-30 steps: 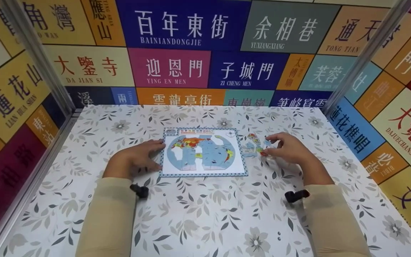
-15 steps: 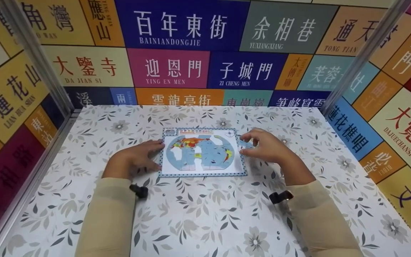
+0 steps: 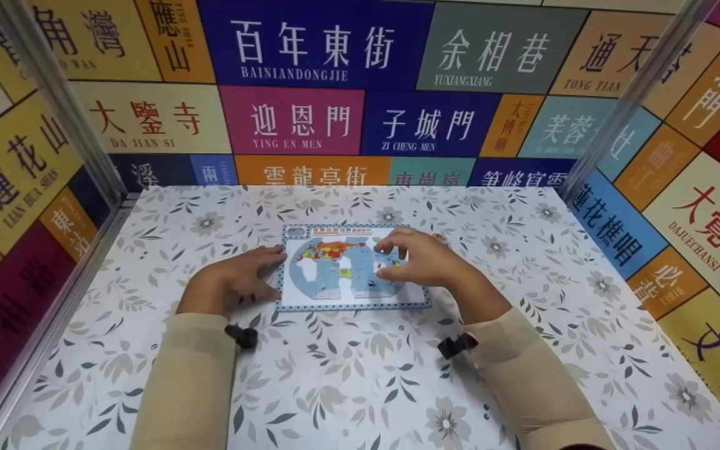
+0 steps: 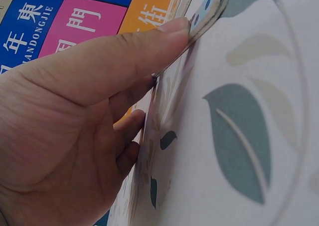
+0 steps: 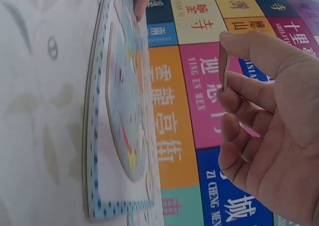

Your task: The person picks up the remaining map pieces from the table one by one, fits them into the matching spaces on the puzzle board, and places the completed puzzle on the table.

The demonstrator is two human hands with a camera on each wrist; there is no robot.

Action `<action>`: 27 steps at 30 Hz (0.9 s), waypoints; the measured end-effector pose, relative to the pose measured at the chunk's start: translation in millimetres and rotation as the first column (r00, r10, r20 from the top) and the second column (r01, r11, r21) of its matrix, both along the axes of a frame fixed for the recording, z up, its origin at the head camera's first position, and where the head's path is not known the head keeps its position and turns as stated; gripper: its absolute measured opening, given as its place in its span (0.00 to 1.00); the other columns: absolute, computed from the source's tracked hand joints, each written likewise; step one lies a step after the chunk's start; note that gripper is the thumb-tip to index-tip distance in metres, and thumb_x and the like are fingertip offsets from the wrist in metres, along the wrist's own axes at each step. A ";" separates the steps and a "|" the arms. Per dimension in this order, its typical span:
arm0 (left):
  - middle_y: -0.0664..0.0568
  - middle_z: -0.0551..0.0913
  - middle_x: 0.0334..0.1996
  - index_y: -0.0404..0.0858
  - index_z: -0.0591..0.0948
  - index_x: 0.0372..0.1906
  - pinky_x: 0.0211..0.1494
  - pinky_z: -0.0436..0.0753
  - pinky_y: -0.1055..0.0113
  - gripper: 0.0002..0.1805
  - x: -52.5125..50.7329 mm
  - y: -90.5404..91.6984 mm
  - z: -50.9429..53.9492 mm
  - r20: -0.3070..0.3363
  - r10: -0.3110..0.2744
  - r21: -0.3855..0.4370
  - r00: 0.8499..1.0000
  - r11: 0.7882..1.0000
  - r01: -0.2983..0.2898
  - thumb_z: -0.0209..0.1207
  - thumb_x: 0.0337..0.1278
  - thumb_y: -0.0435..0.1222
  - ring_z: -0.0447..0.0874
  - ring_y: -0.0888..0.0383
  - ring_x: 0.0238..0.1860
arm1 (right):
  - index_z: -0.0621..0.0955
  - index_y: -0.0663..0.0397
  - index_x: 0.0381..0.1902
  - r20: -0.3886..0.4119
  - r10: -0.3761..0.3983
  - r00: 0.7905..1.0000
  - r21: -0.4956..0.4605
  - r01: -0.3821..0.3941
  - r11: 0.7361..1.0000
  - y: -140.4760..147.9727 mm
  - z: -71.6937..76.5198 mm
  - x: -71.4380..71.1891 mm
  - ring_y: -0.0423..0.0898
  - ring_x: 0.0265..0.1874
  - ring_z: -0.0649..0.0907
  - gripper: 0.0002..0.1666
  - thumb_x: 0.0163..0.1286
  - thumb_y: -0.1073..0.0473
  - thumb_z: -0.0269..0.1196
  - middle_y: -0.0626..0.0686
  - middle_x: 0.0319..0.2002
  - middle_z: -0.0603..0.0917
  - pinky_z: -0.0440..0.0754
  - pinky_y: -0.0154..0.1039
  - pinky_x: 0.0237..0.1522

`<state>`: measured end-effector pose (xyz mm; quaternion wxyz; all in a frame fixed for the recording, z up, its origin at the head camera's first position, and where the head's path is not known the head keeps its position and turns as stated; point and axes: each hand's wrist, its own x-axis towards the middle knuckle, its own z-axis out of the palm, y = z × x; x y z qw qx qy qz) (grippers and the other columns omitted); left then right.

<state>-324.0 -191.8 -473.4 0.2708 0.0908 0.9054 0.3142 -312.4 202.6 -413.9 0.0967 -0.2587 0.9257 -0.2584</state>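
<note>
A world map puzzle board (image 3: 356,304) with a dotted blue border lies on the floral surface, with white gaps in its map. My left hand (image 3: 232,279) rests at the board's left edge; in the left wrist view the thumb of the left hand (image 4: 84,96) touches the dotted border. Over the board's right part is my right hand (image 3: 425,259). In the right wrist view, the thumb and fingers of the right hand (image 5: 279,121) pinch a thin puzzle piece (image 5: 224,69) by its edges, raised off the board (image 5: 92,136). Its printed face is hidden there.
Part of a colourful piece (image 3: 439,237) shows just beyond the board's right edge, behind the right hand. Walls of coloured panels with writing (image 3: 297,119) stand behind and at both sides of the floral tabletop (image 3: 335,387).
My right hand has gone from the loose pieces right of the board to above the board, carrying a piece. The left hand has stayed at the left edge.
</note>
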 end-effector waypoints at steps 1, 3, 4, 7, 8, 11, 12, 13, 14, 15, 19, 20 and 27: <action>0.65 0.45 0.89 0.62 0.63 0.84 0.91 0.39 0.37 0.53 -0.4 0.3 -0.2 0.002 0.004 0.002 1.000 1.000 -0.004 0.78 0.55 0.45 0.33 0.47 0.91 | 0.85 0.41 0.64 0.001 0.003 1.000 -0.002 -0.003 1.000 -3.7 0.4 0.2 0.55 0.54 0.83 0.30 0.67 0.40 0.75 0.46 0.57 0.83 0.84 0.53 0.54; 0.65 0.45 0.89 0.62 0.63 0.84 0.91 0.39 0.37 0.53 -0.6 0.5 0.3 0.001 0.000 0.001 1.000 1.000 0.000 0.78 0.55 0.46 0.33 0.47 0.91 | 0.86 0.40 0.64 0.010 0.006 1.000 -0.009 -0.006 1.000 -11.3 1.5 0.7 0.53 0.54 0.83 0.30 0.67 0.40 0.75 0.46 0.56 0.83 0.85 0.53 0.54; 0.65 0.45 0.89 0.62 0.63 0.84 0.91 0.38 0.37 0.53 -0.8 0.6 0.5 0.005 0.003 0.008 1.000 1.000 -0.003 0.79 0.55 0.46 0.33 0.47 0.91 | 0.86 0.39 0.64 0.011 0.010 1.000 -0.011 -0.010 1.000 -15.3 1.9 0.9 0.52 0.53 0.83 0.30 0.67 0.40 0.75 0.45 0.56 0.83 0.85 0.53 0.55; 0.65 0.45 0.89 0.63 0.63 0.84 0.90 0.38 0.36 0.54 -0.7 0.3 0.7 0.005 0.004 0.011 1.000 1.000 -0.005 0.79 0.54 0.47 0.33 0.47 0.91 | 0.86 0.39 0.63 0.011 0.036 0.999 -0.028 -0.036 0.999 -27.6 2.8 0.7 0.53 0.53 0.83 0.29 0.67 0.41 0.75 0.45 0.55 0.84 0.85 0.52 0.55; 0.66 0.45 0.89 0.64 0.63 0.84 0.90 0.38 0.36 0.54 -0.5 -0.1 0.6 0.004 0.003 0.010 1.000 1.000 -0.003 0.79 0.54 0.47 0.33 0.47 0.91 | 0.86 0.39 0.63 0.010 0.049 0.999 -0.035 -0.049 0.998 -31.9 3.0 0.5 0.54 0.53 0.83 0.29 0.67 0.41 0.75 0.45 0.55 0.84 0.85 0.52 0.54; 0.66 0.45 0.89 0.66 0.63 0.84 0.90 0.38 0.35 0.54 0.1 -1.0 -0.3 -0.001 0.003 0.003 1.000 1.000 -0.003 0.79 0.53 0.49 0.33 0.48 0.91 | 0.86 0.38 0.63 0.008 0.092 0.996 -0.050 -0.092 0.995 -43.8 2.3 -0.5 0.56 0.54 0.82 0.28 0.67 0.41 0.75 0.45 0.56 0.84 0.85 0.52 0.54; 0.66 0.45 0.89 0.66 0.62 0.84 0.90 0.38 0.35 0.55 0.2 -1.1 -0.5 -0.002 0.002 0.001 1.000 1.000 -0.002 0.79 0.52 0.49 0.33 0.48 0.91 | 0.86 0.38 0.63 0.009 0.104 0.995 -0.055 -0.103 0.993 -47.5 2.0 -0.6 0.56 0.54 0.82 0.27 0.68 0.41 0.75 0.45 0.56 0.84 0.85 0.52 0.54; 0.66 0.45 0.89 0.66 0.62 0.84 0.90 0.37 0.35 0.55 0.5 -1.4 -0.6 -0.001 0.004 0.001 1.000 1.000 -0.004 0.79 0.52 0.50 0.33 0.48 0.91 | 0.86 0.37 0.62 0.010 0.113 0.994 -0.056 -0.112 0.992 -51.1 1.6 -0.6 0.56 0.54 0.82 0.27 0.68 0.41 0.75 0.45 0.56 0.84 0.85 0.52 0.55; 0.66 0.45 0.89 0.66 0.62 0.84 0.90 0.37 0.34 0.55 0.7 -1.7 -0.8 -0.003 0.003 0.004 1.000 1.000 -0.003 0.79 0.52 0.50 0.33 0.47 0.91 | 0.86 0.37 0.62 0.012 0.121 0.993 -0.059 -0.120 0.991 -54.2 1.0 -0.6 0.56 0.55 0.82 0.27 0.68 0.41 0.75 0.45 0.56 0.83 0.85 0.52 0.55; 0.66 0.45 0.89 0.66 0.62 0.84 0.90 0.37 0.35 0.55 0.8 -1.7 -0.8 -0.002 0.006 0.007 1.000 1.000 -0.006 0.79 0.51 0.50 0.33 0.47 0.91 | 0.86 0.37 0.62 0.014 0.127 0.992 -0.063 -0.126 0.990 -57.0 0.4 -0.5 0.56 0.56 0.82 0.26 0.68 0.41 0.75 0.45 0.56 0.83 0.85 0.52 0.56; 0.66 0.45 0.89 0.66 0.63 0.84 0.90 0.37 0.35 0.55 1.1 -1.2 -0.3 -0.003 0.011 0.007 1.000 1.000 -0.011 0.79 0.51 0.50 0.33 0.48 0.91 | 0.86 0.39 0.61 0.012 0.144 0.989 -0.076 -0.143 0.987 -63.7 -3.8 0.0 0.58 0.56 0.82 0.26 0.67 0.43 0.76 0.46 0.56 0.83 0.84 0.52 0.58; 0.66 0.45 0.89 0.66 0.63 0.84 0.90 0.38 0.35 0.55 1.2 -1.2 -0.2 -0.006 0.008 0.005 1.000 1.000 -0.008 0.79 0.52 0.50 0.33 0.48 0.91 | 0.86 0.39 0.62 0.014 0.147 0.989 -0.077 -0.145 0.986 -64.5 -5.3 -0.1 0.58 0.56 0.82 0.26 0.67 0.44 0.76 0.47 0.55 0.83 0.84 0.51 0.58; 0.67 0.45 0.89 0.66 0.63 0.84 0.90 0.37 0.36 0.54 1.9 -0.3 0.2 0.020 0.030 0.029 0.999 0.999 -0.031 0.80 0.53 0.47 0.32 0.48 0.91 | 0.85 0.44 0.66 0.022 0.146 0.989 -0.077 -0.144 0.987 -61.0 -16.7 -3.0 0.56 0.54 0.81 0.31 0.68 0.44 0.76 0.48 0.55 0.82 0.83 0.51 0.56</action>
